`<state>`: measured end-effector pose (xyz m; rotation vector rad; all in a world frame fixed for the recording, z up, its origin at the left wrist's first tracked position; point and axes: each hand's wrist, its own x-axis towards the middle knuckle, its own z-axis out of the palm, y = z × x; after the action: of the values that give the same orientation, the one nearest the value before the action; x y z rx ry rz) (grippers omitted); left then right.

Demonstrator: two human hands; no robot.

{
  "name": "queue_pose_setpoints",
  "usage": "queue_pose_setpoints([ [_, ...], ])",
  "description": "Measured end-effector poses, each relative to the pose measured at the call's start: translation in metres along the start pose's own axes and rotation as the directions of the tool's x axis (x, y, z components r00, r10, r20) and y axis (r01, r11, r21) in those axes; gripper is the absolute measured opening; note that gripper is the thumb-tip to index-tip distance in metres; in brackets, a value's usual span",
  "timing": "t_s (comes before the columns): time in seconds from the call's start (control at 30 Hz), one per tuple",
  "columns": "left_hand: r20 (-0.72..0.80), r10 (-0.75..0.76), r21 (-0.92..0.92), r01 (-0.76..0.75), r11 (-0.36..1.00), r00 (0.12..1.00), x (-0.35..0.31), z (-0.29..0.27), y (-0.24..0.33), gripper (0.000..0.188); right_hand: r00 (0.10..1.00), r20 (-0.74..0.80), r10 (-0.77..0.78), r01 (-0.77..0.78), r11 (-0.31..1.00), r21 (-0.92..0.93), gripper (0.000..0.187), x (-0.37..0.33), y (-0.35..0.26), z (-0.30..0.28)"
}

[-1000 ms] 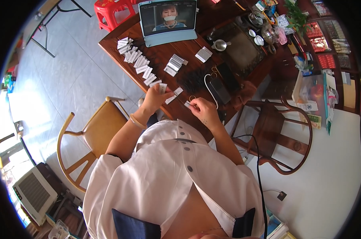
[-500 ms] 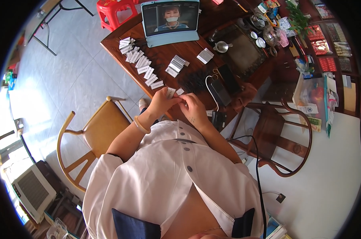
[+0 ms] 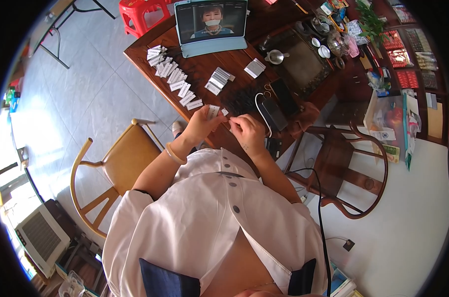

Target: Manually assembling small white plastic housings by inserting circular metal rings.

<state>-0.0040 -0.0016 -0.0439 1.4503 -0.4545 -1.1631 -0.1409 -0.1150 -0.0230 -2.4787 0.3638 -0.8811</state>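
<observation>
"While the tablet (image 3: 212, 24) is serving as datum, how is the tag (image 3: 213, 112) lying?"

"It is sitting nearside of the tablet's middle, long axis pointing roughly tabletward; the left hand (image 3: 201, 126) is pinching it, so is nearer."

"And the right hand (image 3: 249, 132)?"

"Nearside of the tablet's right end, its fingertips are meeting; whether they are pinching anything, I cannot tell."
</observation>
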Motion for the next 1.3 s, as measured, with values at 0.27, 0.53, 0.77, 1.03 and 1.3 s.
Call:
queue_pose_setpoints([
  [0.27,0.122,0.128,-0.062,-0.121,0.991,0.984,-0.004,0.004,-0.014,0.015,0.998,-0.044,0.037,-0.033,0.996,0.086,0.017,0.017,-0.012,0.005],
  [0.53,0.031,0.242,0.156,-0.244,0.957,0.970,-0.008,0.009,-0.020,0.016,0.996,-0.031,0.084,-0.082,0.995,0.049,0.018,0.018,-0.016,0.010],
  [0.77,-0.022,0.415,0.417,-0.369,0.830,0.910,-0.014,0.012,-0.011,0.008,0.996,0.011,0.088,-0.087,0.996,-0.006,0.016,0.021,-0.022,0.009],
  [1.03,0.002,0.613,0.589,-0.497,0.638,0.790,-0.015,0.013,-0.006,0.030,0.986,-0.061,0.152,-0.149,0.987,0.062,0.016,0.022,-0.026,0.015],
  [1.3,0.015,0.599,0.607,-0.483,0.630,0.800,-0.018,0.016,-0.002,0.032,0.985,-0.059,0.162,-0.159,0.986,0.058,0.015,0.020,-0.027,0.014],
])
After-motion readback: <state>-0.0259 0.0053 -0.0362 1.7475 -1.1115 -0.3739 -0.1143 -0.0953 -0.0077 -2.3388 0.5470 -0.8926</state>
